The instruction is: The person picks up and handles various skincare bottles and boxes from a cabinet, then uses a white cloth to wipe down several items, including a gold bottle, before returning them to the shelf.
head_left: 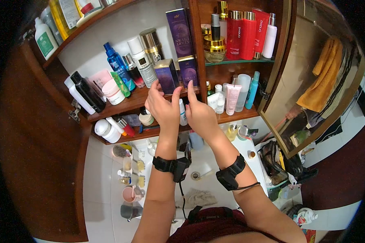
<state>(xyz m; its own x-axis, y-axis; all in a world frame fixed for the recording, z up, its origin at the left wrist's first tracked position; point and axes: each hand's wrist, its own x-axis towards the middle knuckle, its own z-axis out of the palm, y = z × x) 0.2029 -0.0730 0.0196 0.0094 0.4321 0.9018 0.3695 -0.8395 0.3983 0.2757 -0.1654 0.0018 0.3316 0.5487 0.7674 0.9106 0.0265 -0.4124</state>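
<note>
An open wooden cabinet [196, 36] surrounds a tall purple box [177, 32]; a mirrored door [290, 93] stands well to that box's right, and a white sink [209, 182] lies far below it. Below the tall box, the left hand [164, 109] brackets a gold-topped purple box [165, 77], thumb and fingers apart; whether it grips is unclear. The right hand [202, 117], its grip hidden, reaches toward a small purple box [188, 71] directly beneath the tall one.
</note>
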